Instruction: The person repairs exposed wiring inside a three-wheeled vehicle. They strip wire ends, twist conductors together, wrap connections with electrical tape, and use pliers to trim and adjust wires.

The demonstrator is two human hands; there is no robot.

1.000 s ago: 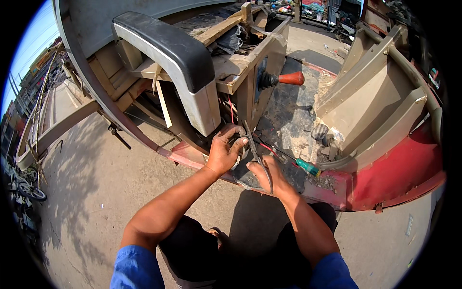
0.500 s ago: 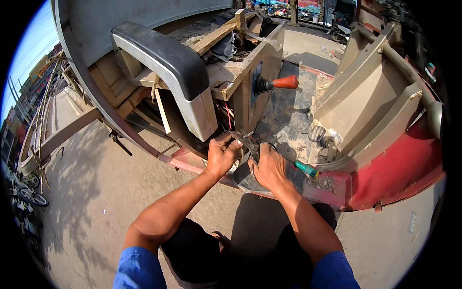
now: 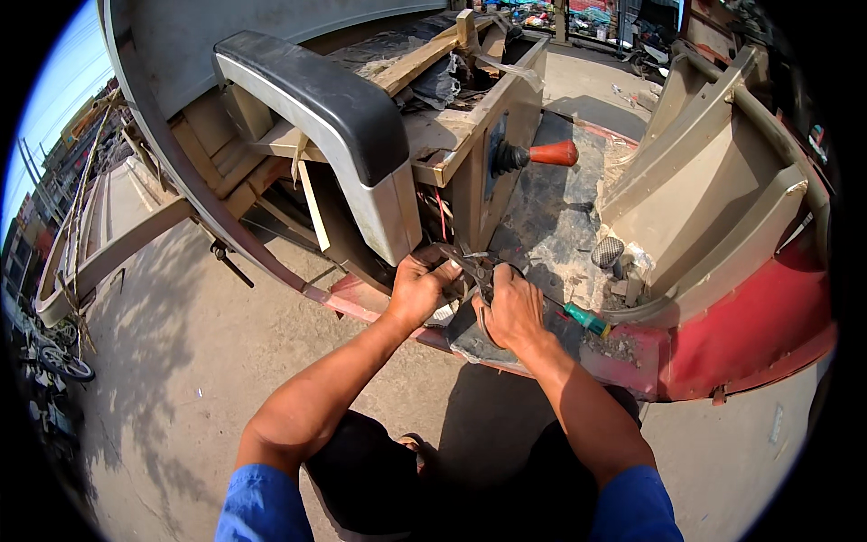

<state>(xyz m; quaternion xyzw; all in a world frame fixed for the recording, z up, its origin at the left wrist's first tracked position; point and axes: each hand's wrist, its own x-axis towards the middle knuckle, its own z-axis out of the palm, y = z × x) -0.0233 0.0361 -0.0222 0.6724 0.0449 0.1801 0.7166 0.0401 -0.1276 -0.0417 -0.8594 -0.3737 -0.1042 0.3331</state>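
Note:
My right hand [image 3: 517, 309] is closed round the handles of a pair of dark metal pliers [image 3: 478, 270], whose jaws point left toward my other hand. My left hand [image 3: 417, 293] pinches at the jaw end, thumb against bent fingers. What it holds there is too small to make out. Both hands work at the lower corner of a wooden box frame [image 3: 470, 194], below the rounded end of a black-and-grey armrest-like part [image 3: 361, 149]. Thin red wires [image 3: 442, 206] hang down from the frame just above the hands. A screwdriver with a green handle [image 3: 587, 319] lies right of my right hand.
A lever with a red-orange knob [image 3: 553, 154] juts from the box's side. Beyond it a pedal [image 3: 608, 252] stands on the dusty vehicle floor. Beige ribs and a red body panel [image 3: 750, 330] curve round the right. A curved metal rail [image 3: 163, 135] rises at left.
The vehicle has shifted slightly right in the view. The pliers' jaws and handles look a little differently angled; both hands stay close together at the same spot.

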